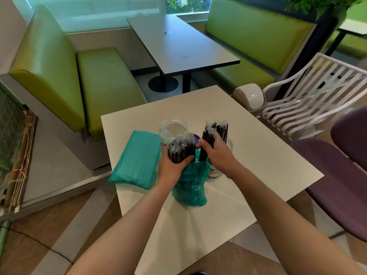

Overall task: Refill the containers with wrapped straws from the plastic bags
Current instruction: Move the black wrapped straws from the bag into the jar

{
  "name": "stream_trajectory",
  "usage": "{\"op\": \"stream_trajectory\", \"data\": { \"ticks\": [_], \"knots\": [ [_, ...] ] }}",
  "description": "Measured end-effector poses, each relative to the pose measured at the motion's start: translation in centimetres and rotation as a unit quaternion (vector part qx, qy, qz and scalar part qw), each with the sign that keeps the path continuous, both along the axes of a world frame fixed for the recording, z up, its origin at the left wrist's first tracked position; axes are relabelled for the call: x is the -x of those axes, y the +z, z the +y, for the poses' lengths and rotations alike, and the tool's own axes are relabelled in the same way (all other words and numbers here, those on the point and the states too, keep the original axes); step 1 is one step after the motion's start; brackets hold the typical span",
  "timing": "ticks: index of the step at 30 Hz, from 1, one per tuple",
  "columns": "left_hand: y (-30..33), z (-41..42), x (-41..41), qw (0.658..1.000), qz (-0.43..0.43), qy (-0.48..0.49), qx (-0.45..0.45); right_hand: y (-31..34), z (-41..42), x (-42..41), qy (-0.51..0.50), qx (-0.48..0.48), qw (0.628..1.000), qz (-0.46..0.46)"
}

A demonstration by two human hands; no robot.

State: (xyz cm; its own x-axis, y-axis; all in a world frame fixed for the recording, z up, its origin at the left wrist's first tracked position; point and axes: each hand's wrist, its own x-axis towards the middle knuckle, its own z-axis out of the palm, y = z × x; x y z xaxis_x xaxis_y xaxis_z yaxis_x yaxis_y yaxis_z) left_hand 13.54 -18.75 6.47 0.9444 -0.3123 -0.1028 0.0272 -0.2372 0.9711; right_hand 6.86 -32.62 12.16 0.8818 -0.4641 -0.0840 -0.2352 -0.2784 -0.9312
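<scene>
White tabletop (258, 155) carries everything: the left hand (170, 167) grips a bundle of black wrapped straws (181, 148) standing in an open teal bag (190, 187), while the right hand (216, 153) clutches a smaller bunch (216, 130) above a clear jar (215, 171). Another jar (174, 128) and a sealed teal bag (137, 157) sit left.

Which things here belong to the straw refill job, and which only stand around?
Job: left hand, right hand, straws, open bag, full bag, jars.
Around: white table, white chair, green benches, purple seat.
</scene>
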Motion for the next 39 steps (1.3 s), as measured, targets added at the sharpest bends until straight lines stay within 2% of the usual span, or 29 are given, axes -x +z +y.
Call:
{"op": "stream_trajectory", "data": {
  "ticks": [8,18,21,25,31,39],
  "knots": [
    [0.3,-0.3,0.1,1.000,0.008,0.004,-0.012,5.2,-1.9,-1.2,-0.042,0.025,0.997,-0.067],
    [0.4,-0.7,0.1,1.000,0.013,0.007,0.002,11.1,-5.4,-2.1,-0.132,0.114,0.974,-0.147],
    [0.1,-0.7,0.0,1.000,0.012,0.012,-0.003,11.2,-5.7,-2.2,-0.143,0.140,0.970,-0.136],
    [-0.1,-0.9,-0.1,1.000,0.011,0.017,-0.013,8.7,-5.2,-2.4,-0.141,0.123,0.977,-0.102],
    [-0.3,-0.6,-0.5,0.999,0.024,0.035,-0.019,8.1,-6.0,-2.2,-0.223,0.086,0.961,-0.142],
    [-0.6,-0.6,-0.7,0.999,0.025,0.041,-0.015,9.7,-8.2,-2.3,-0.229,0.145,0.957,-0.107]
  ]
}}
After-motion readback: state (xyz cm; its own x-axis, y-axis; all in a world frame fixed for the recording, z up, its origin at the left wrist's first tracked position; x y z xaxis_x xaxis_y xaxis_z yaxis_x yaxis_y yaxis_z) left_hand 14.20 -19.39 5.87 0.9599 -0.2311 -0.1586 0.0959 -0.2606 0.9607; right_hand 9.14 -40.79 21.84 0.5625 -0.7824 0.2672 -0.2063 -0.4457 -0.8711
